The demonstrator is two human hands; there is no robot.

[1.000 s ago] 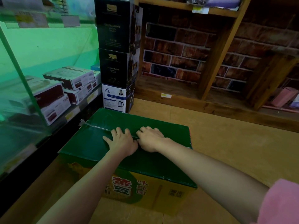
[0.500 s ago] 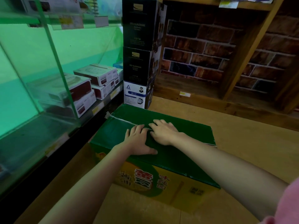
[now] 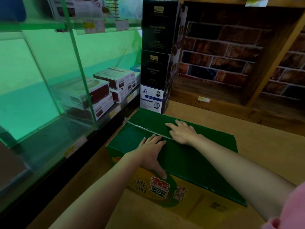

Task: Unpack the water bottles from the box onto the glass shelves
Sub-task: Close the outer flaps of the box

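Observation:
A cardboard box (image 3: 189, 164) with a green top and a yellow printed front sits on the floor, its flaps down and a taped seam running across the top. My left hand (image 3: 152, 151) lies flat on the near flap, fingertips at the seam, thumb over the front edge. My right hand (image 3: 183, 131) rests flat on the far flap with fingers spread along the seam. No water bottles show; the box hides its contents. The glass shelves (image 3: 54, 134) stand to the left, behind glass panes.
White and red product boxes (image 3: 113, 80) lie stacked on the lower glass shelf. A tower of black boxes (image 3: 158, 45) over a white kettle box (image 3: 152, 98) stands just behind the green box. A wooden shelf unit (image 3: 272, 63) with a brick-pattern back fills the right side.
The view has moved closer and to the left. My right hand slid farther along the seam away from my left hand, and my left thumb now hangs over the box's front edge.

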